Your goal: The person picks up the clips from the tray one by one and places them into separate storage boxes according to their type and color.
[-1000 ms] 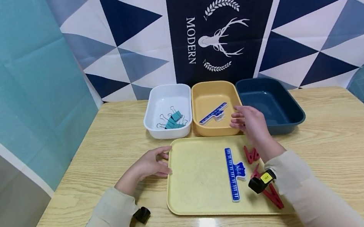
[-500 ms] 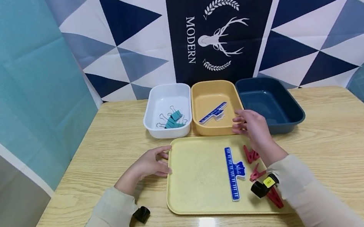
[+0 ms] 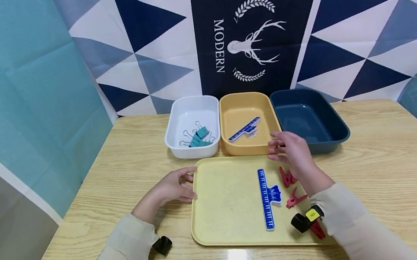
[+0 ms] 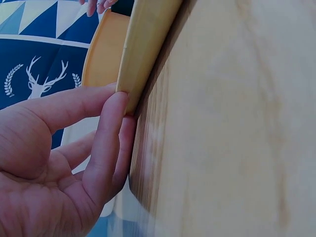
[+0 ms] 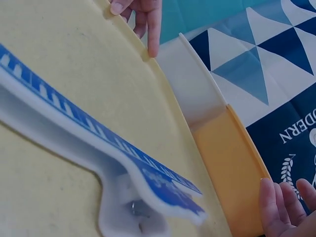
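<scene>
The grip of the left hand is pinching lightly the rim of a pale yellow rectangular tray with rounded corners, at about its 10 o'clock. In the left wrist view, the thumb and the fingers meet at this rim. The right hand has its grip loosely spread, with fingers a little bent and holding nothing. It is at the 5 o'clock corner of an orange-yellow deep rectangular bin (whether a fingertip touches this bin, one cannot tell).

The tray lies flat on the light wooden tabletop. A long blue-and-white clip with piano-key pattern lies toward its 3 o'clock. Near the tray's edge are three red V-shaped clips: one at 2 o'clock, one at 3 o'clock, and one at 4 o'clock, which is partly hidden by the black wrist camera.

The orange-yellow bin stands at 12 o'clock from the tray and contains a similar blue-and-white clip. Beside it, at 11 o'clock, a white rectangular bin contains several teal binder clips. At 1 o'clock stands a dark blue rectangular bin.
</scene>
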The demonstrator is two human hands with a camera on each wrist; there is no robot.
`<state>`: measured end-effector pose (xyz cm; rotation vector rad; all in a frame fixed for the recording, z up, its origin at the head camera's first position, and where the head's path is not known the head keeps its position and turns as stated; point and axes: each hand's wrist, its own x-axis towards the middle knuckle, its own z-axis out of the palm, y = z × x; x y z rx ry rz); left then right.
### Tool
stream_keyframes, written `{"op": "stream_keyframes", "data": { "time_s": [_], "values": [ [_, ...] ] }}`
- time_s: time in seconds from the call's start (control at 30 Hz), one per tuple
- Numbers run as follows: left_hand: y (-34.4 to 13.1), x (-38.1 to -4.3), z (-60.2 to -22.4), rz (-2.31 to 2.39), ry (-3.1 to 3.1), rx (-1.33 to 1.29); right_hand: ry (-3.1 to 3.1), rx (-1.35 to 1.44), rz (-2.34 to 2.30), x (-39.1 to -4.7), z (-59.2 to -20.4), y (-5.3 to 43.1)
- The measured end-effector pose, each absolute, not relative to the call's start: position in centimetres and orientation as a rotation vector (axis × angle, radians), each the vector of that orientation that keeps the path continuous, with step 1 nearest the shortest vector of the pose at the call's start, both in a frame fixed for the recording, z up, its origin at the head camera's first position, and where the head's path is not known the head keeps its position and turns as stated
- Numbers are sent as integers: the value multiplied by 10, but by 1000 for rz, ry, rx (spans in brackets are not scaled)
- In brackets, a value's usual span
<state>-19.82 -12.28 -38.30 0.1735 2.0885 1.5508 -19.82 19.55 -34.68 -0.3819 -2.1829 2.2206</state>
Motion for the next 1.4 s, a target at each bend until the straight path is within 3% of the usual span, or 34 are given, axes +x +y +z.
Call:
{"op": "stream_keyframes", "data": {
  "time_s": [1.4],
  "values": [
    [-123, -198, -386, 1553, 2093, 178, -2358, -431, 2211, -174, -354, 203]
  ]
}}
